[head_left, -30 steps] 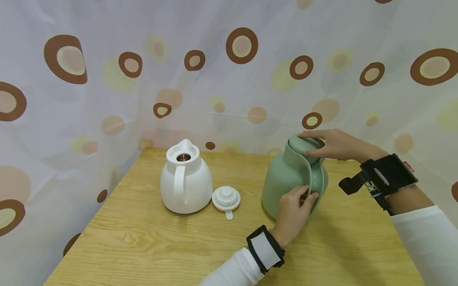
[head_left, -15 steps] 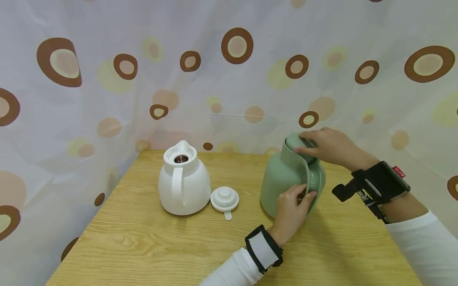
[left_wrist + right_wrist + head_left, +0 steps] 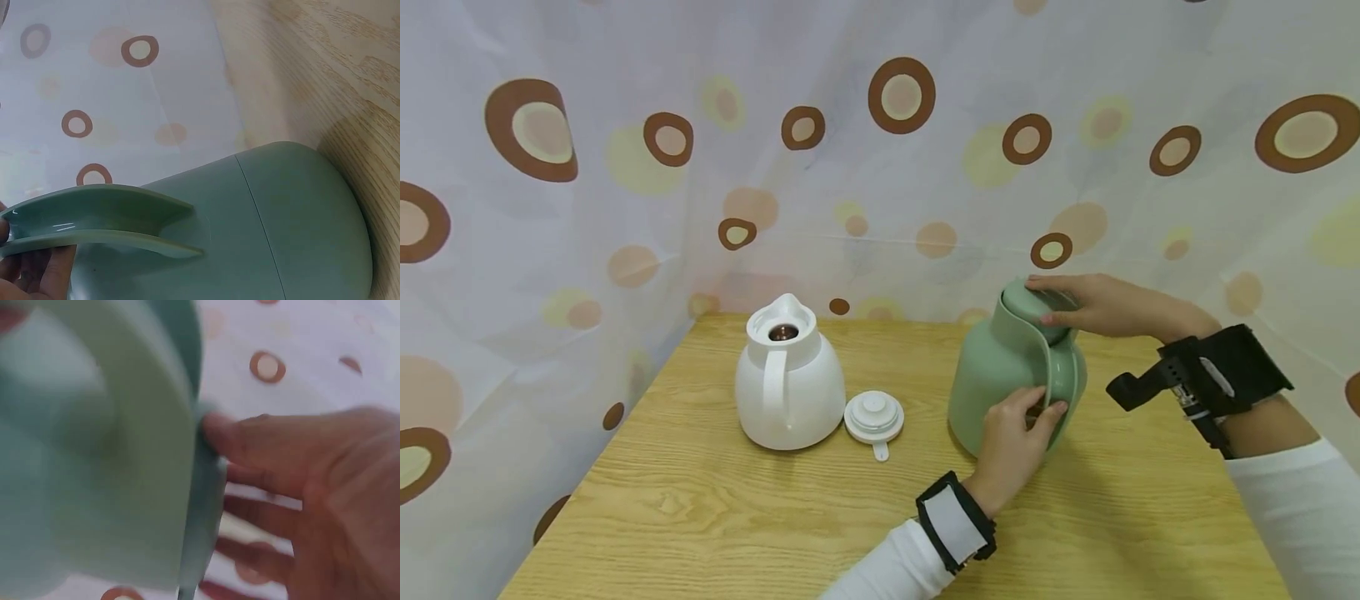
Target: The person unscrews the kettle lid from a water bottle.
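A green insulated jug (image 3: 981, 379) stands upright at the right of the table in the head view. Its handle (image 3: 1060, 375) faces the person, and my left hand (image 3: 1011, 450) grips it with fingers and thumb. On top sits the jug's green lid (image 3: 1028, 307), seated in the collar. My right hand (image 3: 1101, 304) holds that lid from the right, thumb at the near side and fingers over the far side. In the right wrist view the thumb and several fingers (image 3: 259, 519) lie along the lid's edge. The left wrist view shows the handle (image 3: 94, 237) and the jug's side.
A white jug (image 3: 793, 392) without its lid stands at the left, handle toward the person and dark mouth showing. Right of it lies a white lid (image 3: 874, 414) with a small tab. A patterned curtain (image 3: 865, 183) hangs behind the wooden table (image 3: 715, 517).
My right hand has turned a little on the green lid, its wrist swinging in and then back out to the right. The left hand keeps its grip on the handle; both jugs stay put.
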The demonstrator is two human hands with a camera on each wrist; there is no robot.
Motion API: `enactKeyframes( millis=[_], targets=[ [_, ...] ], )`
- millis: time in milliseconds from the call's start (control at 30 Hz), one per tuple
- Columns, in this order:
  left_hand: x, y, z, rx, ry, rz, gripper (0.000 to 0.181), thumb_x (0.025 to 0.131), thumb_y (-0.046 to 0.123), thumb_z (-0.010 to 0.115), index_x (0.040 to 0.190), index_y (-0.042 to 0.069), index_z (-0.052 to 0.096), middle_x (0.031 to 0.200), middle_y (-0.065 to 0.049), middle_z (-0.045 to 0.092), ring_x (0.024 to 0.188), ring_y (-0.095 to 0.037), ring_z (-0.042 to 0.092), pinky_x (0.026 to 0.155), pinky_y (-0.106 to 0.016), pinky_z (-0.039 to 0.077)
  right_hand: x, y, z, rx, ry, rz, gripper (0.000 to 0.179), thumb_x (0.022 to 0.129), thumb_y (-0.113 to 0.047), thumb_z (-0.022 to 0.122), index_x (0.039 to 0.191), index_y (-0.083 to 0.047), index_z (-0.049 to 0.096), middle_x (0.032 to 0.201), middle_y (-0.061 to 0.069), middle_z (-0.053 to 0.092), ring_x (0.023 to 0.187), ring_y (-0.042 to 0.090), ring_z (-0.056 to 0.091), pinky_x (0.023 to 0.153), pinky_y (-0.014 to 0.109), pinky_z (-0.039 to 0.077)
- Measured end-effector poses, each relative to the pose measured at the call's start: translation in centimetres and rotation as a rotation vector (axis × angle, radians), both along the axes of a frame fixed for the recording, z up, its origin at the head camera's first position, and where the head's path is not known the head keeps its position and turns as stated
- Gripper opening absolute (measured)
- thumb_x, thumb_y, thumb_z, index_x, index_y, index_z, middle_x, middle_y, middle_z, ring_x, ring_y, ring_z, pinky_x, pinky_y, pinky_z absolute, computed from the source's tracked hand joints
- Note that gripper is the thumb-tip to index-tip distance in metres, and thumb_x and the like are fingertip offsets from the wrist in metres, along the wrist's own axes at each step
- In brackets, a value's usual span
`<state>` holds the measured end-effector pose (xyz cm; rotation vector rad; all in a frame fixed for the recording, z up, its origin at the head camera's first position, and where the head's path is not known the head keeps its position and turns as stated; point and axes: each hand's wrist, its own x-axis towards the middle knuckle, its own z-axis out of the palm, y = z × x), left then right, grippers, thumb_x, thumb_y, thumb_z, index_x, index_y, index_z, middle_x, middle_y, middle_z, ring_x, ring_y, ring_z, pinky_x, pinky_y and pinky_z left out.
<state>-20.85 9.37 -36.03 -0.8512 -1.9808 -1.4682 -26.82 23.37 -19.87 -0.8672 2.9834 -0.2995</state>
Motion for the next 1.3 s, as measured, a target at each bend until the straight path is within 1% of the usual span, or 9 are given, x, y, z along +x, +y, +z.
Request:
enactKeyframes(
  millis=[133,233,400,600,767,967,1100,1200,1300],
  targets=[
    [0.1,0.0,0.0,-0.002,-0.014,-0.013,0.019,0.094,0.018,0.054,0.096,0.005,0.066,0.086,-0.002,0.063,0.079,0.001,0.058,0.066,-0.008,0.043,1.0,-1.6,-0.4,0.063,0.176,-0.144,0.063,0.090,-0.044,0.056,0.131,0.003,0.046,0.102,0.023,0.060,0.080,0.033,0.059,0.062,0.042,0.046],
    [0.2,0.0,0.0,0.004,-0.037,-0.027,0.020,0.095,0.019,0.053,0.098,0.005,0.066,0.088,-0.002,0.063,0.080,0.001,0.059,0.066,-0.008,0.043,1.6,-2.5,-1.0,0.096,0.344,-0.176,0.062,0.087,-0.045,0.059,0.129,0.000,0.050,0.076,0.013,0.059,0.052,0.022,0.049,0.043,0.034,0.037],
    [0.4,0.0,-0.1,0.001,-0.050,-0.024,0.021,0.095,0.019,0.053,0.101,0.004,0.066,0.089,-0.002,0.064,0.080,0.000,0.059,0.065,-0.008,0.043,1.9,-2.8,-1.6,0.152,0.467,-0.128,0.048,0.085,-0.035,0.065,0.123,-0.006,0.058,0.097,0.022,0.060,0.045,0.018,0.041,0.038,0.031,0.031],
    [0.4,0.0,0.0,-0.004,-0.028,-0.012,0.019,0.094,0.019,0.054,0.096,0.004,0.066,0.086,-0.002,0.063,0.079,0.001,0.059,0.064,-0.007,0.043,1.8,-2.5,-1.0,0.147,0.362,-0.111,0.046,0.087,-0.033,0.063,0.125,-0.007,0.057,0.115,0.025,0.055,0.054,0.022,0.051,0.041,0.031,0.035],
    [0.3,0.0,0.0,0.001,-0.019,-0.012,0.018,0.094,0.017,0.054,0.095,0.004,0.066,0.085,-0.002,0.063,0.079,0.001,0.058,0.064,-0.007,0.043,1.1,-1.4,-0.5,0.085,0.216,-0.061,0.048,0.089,-0.033,0.061,0.129,-0.009,0.054,0.129,0.022,0.047,0.080,0.033,0.059,0.053,0.035,0.041],
    [0.4,-0.2,0.1,0.008,-0.009,-0.009,0.017,0.094,0.017,0.055,0.095,0.003,0.066,0.085,-0.003,0.063,0.079,0.002,0.058,0.064,-0.007,0.043,-0.1,1.0,-0.7,-0.151,0.016,0.063,0.043,0.088,-0.022,0.064,0.129,-0.010,0.055,0.140,0.015,0.038,0.118,0.038,0.042,0.086,0.051,0.039],
    [0.4,-0.3,0.1,0.010,-0.005,-0.004,0.016,0.093,0.016,0.056,0.094,0.003,0.066,0.084,-0.003,0.063,0.078,0.002,0.057,0.064,-0.007,0.042,-0.7,2.2,-1.2,-0.294,-0.111,0.102,0.041,0.087,-0.015,0.064,0.128,-0.010,0.056,0.143,0.011,0.034,0.129,0.034,0.029,0.094,0.053,0.031],
    [0.3,-0.2,0.1,0.005,-0.008,-0.002,0.017,0.093,0.016,0.056,0.095,0.003,0.066,0.085,-0.003,0.063,0.078,0.002,0.057,0.064,-0.007,0.042,-0.8,2.5,-1.5,-0.321,-0.113,0.103,0.041,0.088,-0.015,0.063,0.128,-0.011,0.056,0.143,0.011,0.033,0.129,0.034,0.028,0.094,0.054,0.031],
    [0.2,-0.1,-0.1,-0.003,-0.010,-0.001,0.018,0.093,0.018,0.056,0.095,0.003,0.066,0.085,-0.003,0.063,0.079,0.001,0.057,0.065,-0.007,0.042,-0.4,1.9,-1.7,-0.293,-0.003,0.048,0.042,0.089,-0.020,0.063,0.129,-0.012,0.054,0.140,0.014,0.037,0.123,0.039,0.035,0.089,0.056,0.034]
  ],
)
